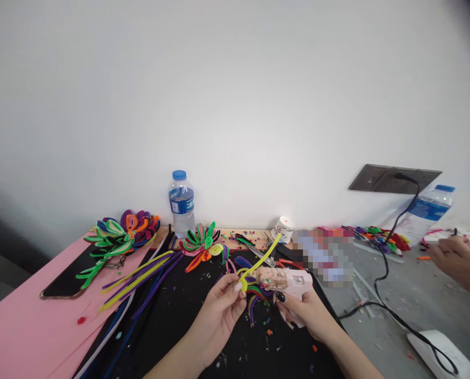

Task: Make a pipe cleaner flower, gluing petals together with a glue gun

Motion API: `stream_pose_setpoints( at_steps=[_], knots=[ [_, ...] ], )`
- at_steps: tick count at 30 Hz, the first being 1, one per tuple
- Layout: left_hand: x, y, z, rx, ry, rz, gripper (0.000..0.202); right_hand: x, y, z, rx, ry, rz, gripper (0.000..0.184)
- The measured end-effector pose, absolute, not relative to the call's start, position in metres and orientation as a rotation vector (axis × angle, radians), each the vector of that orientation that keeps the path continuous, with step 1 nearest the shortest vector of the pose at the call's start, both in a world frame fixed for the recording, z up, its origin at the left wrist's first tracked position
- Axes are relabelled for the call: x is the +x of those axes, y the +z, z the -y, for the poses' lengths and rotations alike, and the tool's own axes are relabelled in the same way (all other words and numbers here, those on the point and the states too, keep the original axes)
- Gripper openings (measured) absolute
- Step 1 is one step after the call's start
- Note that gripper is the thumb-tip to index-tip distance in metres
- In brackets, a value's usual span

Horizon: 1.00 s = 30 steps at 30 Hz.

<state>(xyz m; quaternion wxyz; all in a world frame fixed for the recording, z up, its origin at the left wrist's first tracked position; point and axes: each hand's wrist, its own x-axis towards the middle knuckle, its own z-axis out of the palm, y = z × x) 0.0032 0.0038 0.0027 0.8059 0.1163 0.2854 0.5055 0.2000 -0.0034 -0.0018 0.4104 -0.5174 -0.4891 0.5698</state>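
Observation:
My left hand [221, 308] pinches a yellow pipe cleaner [262, 259] at its curled lower end, while its long tail slants up to the right. In my right hand [310, 310] is a pale pink hot glue gun [286, 279], fingers wrapped round its handle. The gun's nozzle points left, close to the curl; whether it touches cannot be made out. Below both hands lies a black mat [187, 316] dotted with coloured fuzz bits. Partly hidden behind the gun are several looped pipe cleaners [252, 302] in purple, green and red.
Loose yellow and purple pipe cleaners [140, 279] lie at left, near a phone [61, 279] and pipe-cleaner flowers [120, 231]. A water bottle [182, 205], scissors [261, 255] and paper cup [283, 229] line the wall. A black cable [385, 263] crosses at right, by another person's hand [456, 260].

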Motion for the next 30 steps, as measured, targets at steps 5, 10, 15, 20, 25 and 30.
stream_pose_setpoints(
  at_steps=[5,10,15,20,25,30],
  knots=[
    [0.0032,0.0019,-0.0038,0.254,1.08,-0.601,0.013,0.1992,-0.0008,0.0028,-1.313,1.434,1.225,0.039],
    [0.0028,0.0011,-0.0036,0.248,1.078,-0.602,0.014,0.1991,-0.0002,0.0031,-1.301,1.437,1.228,0.037],
    [0.0028,0.0028,-0.004,0.243,1.078,-0.615,0.013,0.199,0.0008,0.0025,-1.291,1.436,1.224,0.038],
    [0.0021,0.0037,-0.0039,0.24,1.079,-0.62,0.014,0.199,0.0017,0.0028,-1.279,1.441,1.235,0.036],
    [0.0025,0.0029,-0.0036,0.241,1.079,-0.617,0.013,0.2001,0.0003,0.0032,-1.277,1.447,1.231,0.037],
    [0.0037,0.0034,-0.0047,0.235,1.08,-0.618,0.013,0.2007,-0.0012,0.0039,-1.262,1.449,1.219,0.035]
  ],
)
